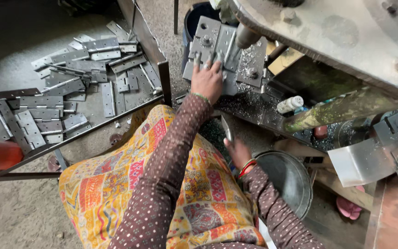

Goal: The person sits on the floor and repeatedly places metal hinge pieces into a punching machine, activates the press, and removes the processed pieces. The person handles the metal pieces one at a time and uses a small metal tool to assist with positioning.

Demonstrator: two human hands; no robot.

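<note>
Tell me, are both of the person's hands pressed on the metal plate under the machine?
No, only the left hand presses the metal plate; the right hand is lower, holding a hinge piece.

One head camera, looking steeply down from above the person, close to the lap and arms, press table [254, 60] ahead, hinge pile [70, 87] on floor at left.

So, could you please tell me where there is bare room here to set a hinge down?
The bare grey floor at upper left, beyond the pile of flat steel hinges, is free, as is the gritty floor below the dark metal frame bar. The press bed around the left hand is crowded; the right hand holds a hinge.
</note>
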